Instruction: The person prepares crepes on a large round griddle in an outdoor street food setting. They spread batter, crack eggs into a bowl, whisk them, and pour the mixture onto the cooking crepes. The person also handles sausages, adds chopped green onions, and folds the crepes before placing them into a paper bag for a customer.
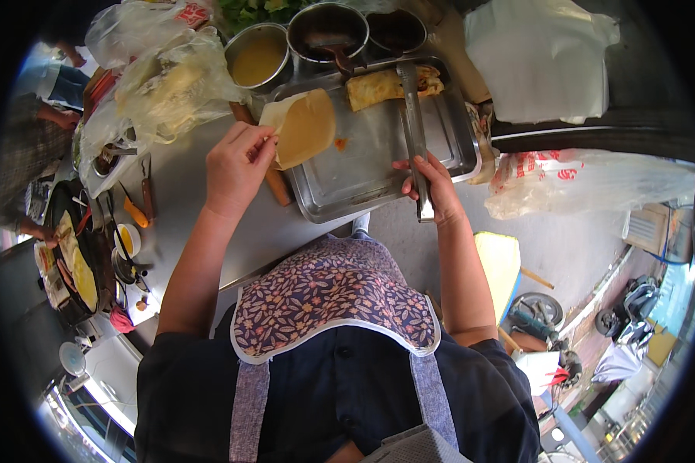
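Note:
Between the thumb and fingers of my left hand (240, 165) is the edge of a brown paper bag (307, 128), held up at the left side of a metal tray (347, 185). My right hand (437, 188) grips the handle end of metal tongs (417, 139) over the tray's right part. The tongs' far end lies across a rolled, filled pancake (376, 89) at the back of the tray; whether they pinch it I cannot tell. A small orange food scrap (340, 144) sits on the tray floor.
Behind the tray stand a pot of yellow sauce (259, 61) and two dark-sauce pots (328, 32) (397, 32). Plastic bags (174, 87) fill the back left. Farther left, another person's hand (45, 234) is at a round griddle (78, 260). An orange-handled knife (134, 211) lies nearby.

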`<act>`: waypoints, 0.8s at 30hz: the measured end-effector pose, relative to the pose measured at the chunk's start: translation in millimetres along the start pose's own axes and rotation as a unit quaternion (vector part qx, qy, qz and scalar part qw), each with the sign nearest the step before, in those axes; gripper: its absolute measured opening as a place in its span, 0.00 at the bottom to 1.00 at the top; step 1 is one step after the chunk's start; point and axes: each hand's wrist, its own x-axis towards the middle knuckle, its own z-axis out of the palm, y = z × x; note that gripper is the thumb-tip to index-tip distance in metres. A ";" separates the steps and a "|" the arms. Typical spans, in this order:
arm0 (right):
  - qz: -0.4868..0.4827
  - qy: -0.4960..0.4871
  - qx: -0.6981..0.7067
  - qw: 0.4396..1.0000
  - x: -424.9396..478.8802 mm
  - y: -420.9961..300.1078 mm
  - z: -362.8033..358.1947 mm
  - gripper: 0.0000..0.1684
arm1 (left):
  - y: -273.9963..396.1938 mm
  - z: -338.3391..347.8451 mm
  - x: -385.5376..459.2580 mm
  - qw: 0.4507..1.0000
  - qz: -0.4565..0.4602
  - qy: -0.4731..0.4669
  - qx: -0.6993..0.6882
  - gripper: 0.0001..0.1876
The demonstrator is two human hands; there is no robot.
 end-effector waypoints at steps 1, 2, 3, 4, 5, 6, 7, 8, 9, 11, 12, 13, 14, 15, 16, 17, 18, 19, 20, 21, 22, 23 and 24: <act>0.002 -0.009 -0.005 1.000 5.2 -3.5 -2.4 0.16 | 3.2 2.1 0.5 1.000 -0.006 0.002 0.006 0.07; 0.007 -0.018 -0.010 1.000 9.7 -5.9 -5.9 0.16 | 6.0 4.1 1.1 1.000 -0.011 0.005 0.011 0.07; 0.011 -0.027 -0.016 0.999 13.3 -5.5 -8.6 0.15 | 7.1 4.9 0.1 1.000 -0.016 0.010 0.013 0.07; 0.015 -0.035 -0.021 0.999 16.4 -5.3 -10.4 0.14 | 8.0 5.6 -0.9 1.000 -0.020 0.015 0.015 0.06; 0.015 -0.041 -0.018 0.999 19.1 -5.8 -10.9 0.13 | 8.8 5.9 -1.8 0.999 -0.024 0.020 0.017 0.06; 0.017 -0.046 -0.018 0.999 20.7 -8.1 -13.2 0.13 | 11.7 7.6 -3.1 0.999 -0.025 0.023 0.032 0.06; 0.019 -0.052 -0.017 0.998 21.8 -9.6 -15.4 0.12 | 14.4 8.9 -3.4 0.998 -0.025 0.026 0.047 0.06; 0.015 -0.058 -0.023 0.998 21.9 -9.6 -17.2 0.14 | 16.4 10.6 -3.8 0.997 -0.026 0.028 0.061 0.06; 0.012 -0.067 -0.030 0.997 20.5 -9.3 -18.2 0.17 | 18.0 12.2 -5.3 0.997 -0.033 0.031 0.070 0.05; 0.007 -0.071 -0.045 0.996 11.5 -10.8 -18.4 0.22 | 19.6 15.8 -7.2 0.995 -0.046 0.037 0.085 0.05; 0.006 -0.068 -0.054 0.996 0.5 -13.3 -13.1 0.23 | 17.6 15.3 -9.9 0.994 -0.047 0.038 0.092 0.05; 0.005 -0.065 -0.065 0.996 -9.5 -17.3 -11.7 0.25 | 16.0 18.3 -12.1 0.993 -0.050 0.041 0.098 0.05; 0.015 -0.073 -0.073 0.995 -17.8 -19.7 -14.8 0.32 | 14.1 21.6 -14.1 0.992 -0.053 0.044 0.103 0.05; 0.014 -0.069 -0.093 0.993 -28.5 -23.0 -15.4 0.33 | 11.8 26.0 -17.9 0.992 -0.057 0.047 0.099 0.05; 0.012 -0.067 -0.111 0.991 -39.3 -29.0 -14.3 0.34 | 10.7 31.0 -20.3 0.992 -0.061 0.051 0.096 0.05; 0.010 -0.064 -0.130 0.989 -50.1 -35.2 -13.1 0.35 | 9.1 36.4 -22.4 0.992 -0.065 0.054 0.093 0.05; 0.004 -0.062 -0.147 0.987 -61.4 -43.2 -11.9 0.36 | 6.7 43.4 -22.4 0.992 -0.058 0.059 0.097 0.05; 0.000 -0.064 -0.165 0.984 -72.2 -51.0 -10.4 0.37 | 4.1 49.9 -23.8 0.991 -0.054 0.064 0.104 0.05; -0.003 -0.066 -0.182 0.981 -81.4 -56.7 -10.7 0.38 | 2.0 55.5 -25.1 0.990 -0.051 0.069 0.112 0.04; -0.010 -0.075 -0.183 0.980 -89.4 -60.6 -13.7 0.39 | 0.8 61.1 -24.2 0.990 -0.048 0.069 0.115 0.05; -0.018 -0.089 -0.180 0.979 -96.3 -64.0 -12.2 0.39 | -1.3 65.6 -23.2 0.989 -0.046 0.072 0.120 0.05; -0.025 -0.103 -0.177 0.978 -102.8 -67.6 -9.3 0.40 | -2.1 68.2 -23.1 0.989 -0.043 0.074 0.124 0.06; -0.033 -0.117 -0.171 0.978 -109.1 -69.5 -5.8 0.41 | -1.0 70.8 -22.0 0.989 -0.046 0.081 0.112 0.05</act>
